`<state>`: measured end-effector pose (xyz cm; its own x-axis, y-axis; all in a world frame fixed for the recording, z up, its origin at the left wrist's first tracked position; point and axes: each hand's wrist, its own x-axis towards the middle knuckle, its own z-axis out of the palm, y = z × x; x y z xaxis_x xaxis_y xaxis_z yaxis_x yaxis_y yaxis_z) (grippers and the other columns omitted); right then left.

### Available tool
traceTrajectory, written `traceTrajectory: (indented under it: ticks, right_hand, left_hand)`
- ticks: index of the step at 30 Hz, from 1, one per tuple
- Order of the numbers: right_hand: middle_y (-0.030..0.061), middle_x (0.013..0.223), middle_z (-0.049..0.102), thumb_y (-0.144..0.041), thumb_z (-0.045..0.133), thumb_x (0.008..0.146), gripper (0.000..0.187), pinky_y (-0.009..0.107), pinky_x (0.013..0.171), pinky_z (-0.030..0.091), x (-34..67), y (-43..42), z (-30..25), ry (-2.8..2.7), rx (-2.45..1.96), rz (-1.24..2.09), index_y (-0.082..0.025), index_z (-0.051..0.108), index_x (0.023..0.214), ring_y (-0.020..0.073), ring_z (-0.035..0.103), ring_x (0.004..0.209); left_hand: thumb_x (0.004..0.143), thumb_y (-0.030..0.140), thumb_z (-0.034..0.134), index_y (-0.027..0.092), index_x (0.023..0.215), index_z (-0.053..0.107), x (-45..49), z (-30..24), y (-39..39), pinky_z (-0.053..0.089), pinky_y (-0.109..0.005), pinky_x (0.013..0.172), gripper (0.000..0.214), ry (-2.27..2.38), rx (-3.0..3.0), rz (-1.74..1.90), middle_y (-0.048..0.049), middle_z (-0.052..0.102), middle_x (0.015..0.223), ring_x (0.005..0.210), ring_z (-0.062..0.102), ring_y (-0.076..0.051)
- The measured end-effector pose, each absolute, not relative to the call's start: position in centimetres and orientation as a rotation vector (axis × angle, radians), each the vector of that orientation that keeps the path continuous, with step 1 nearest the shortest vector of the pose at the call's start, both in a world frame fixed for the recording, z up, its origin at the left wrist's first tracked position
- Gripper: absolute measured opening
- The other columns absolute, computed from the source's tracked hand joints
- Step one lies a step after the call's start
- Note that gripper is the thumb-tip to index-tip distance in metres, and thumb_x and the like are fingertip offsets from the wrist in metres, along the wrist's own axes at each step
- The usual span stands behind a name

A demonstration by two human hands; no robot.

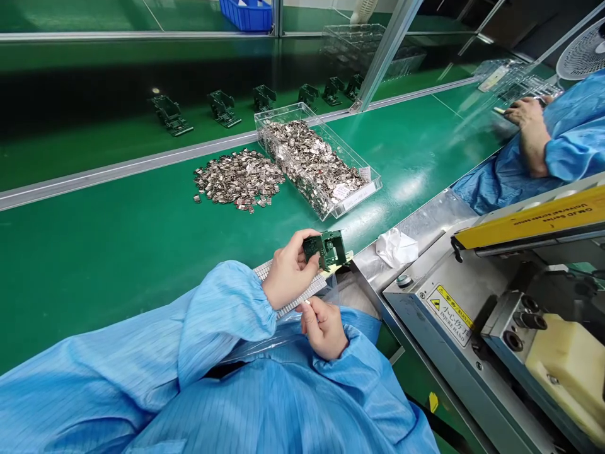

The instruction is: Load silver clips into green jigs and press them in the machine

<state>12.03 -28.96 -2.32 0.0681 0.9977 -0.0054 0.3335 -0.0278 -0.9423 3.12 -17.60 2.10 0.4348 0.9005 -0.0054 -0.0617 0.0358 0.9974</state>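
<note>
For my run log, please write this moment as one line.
left hand: holds green fixture | right hand: pinches small white piece | nearby: metal clips pile, clear tray

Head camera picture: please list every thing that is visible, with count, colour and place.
green part: one, dark green, held in the left hand
white strip: one, white, under the left hand at the table edge
loose metal pieces: a heap, silvery, on the green table
clear box: one, transparent, full of metal pieces, right of the heap
green parts in a row: six, dark green, on the far belt
table: one, green
white cloth: one, on the metal ledge
machine: one, grey and yellow, right
fan: one, white, top right
blue bin: one, top
co-worker's hand: one, right, blue sleeve
left hand: holds the green part
right hand: closed, near the strip
</note>
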Motion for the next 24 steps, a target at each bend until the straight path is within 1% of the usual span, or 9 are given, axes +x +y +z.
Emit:
traceTrajectory:
  ticks: [6,9,15,20,24]
  right_hand:
    - [-0.002,0.054,0.056,-0.031,0.033,0.1,0.03,0.026,0.055,0.041,12.0,-29.5,-2.1,-1.582,-1.539,0.901,-0.02,0.058,0.087,0.0141,0.055,0.049]
    - [-0.0025,0.055,0.055,-0.029,0.031,0.1,0.03,0.026,0.055,0.041,12.2,-29.5,-1.3,-1.608,-1.559,0.936,-0.019,0.057,0.09,0.0141,0.054,0.05]
    - [-0.0042,0.051,0.053,-0.035,0.033,0.101,0.034,0.024,0.053,0.04,13.3,-28.9,-0.2,-1.586,-1.569,1.121,-0.02,0.061,0.086,0.0133,0.054,0.047]
    - [-0.003,0.053,0.056,-0.029,0.034,0.099,0.029,0.025,0.053,0.039,13.0,-28.8,-0.5,-1.609,-1.587,1.062,-0.02,0.059,0.086,0.014,0.054,0.048]
    - [-0.0023,0.052,0.054,-0.024,0.034,0.096,0.027,0.025,0.051,0.035,12.7,-29.0,-0.9,-1.681,-1.705,0.939,-0.022,0.053,0.077,0.0145,0.053,0.048]
  left_hand:
    - [0.079,0.014,0.058,0.021,0.118,0.05,3.1,2.2,-17.5,0.06,-0.02,0.062,0.04,0.838,1.334,0.88,-0.0001,0.065,0.089,0.073,0.068,-0.012]
    - [0.08,0.014,0.057,0.021,0.119,0.05,3.1,2.1,-17.6,0.061,-0.021,0.062,0.04,0.834,1.336,0.879,-0.0001,0.065,0.089,0.073,0.068,-0.012]
    - [0.079,0.014,0.058,0.021,0.118,0.05,3.1,2.3,-17.6,0.06,-0.02,0.062,0.04,0.831,1.325,0.874,-0.0003,0.065,0.089,0.074,0.069,-0.012]
    - [0.077,0.015,0.059,0.021,0.116,0.05,3.1,2.5,-17.6,0.061,-0.021,0.061,0.04,0.839,1.29,0.87,0.0,0.065,0.088,0.074,0.069,-0.013]
    - [0.077,0.016,0.06,0.021,0.116,0.051,3.1,2.4,-17.5,0.06,-0.02,0.061,0.041,0.839,1.277,0.873,0.0,0.065,0.089,0.074,0.069,-0.013]
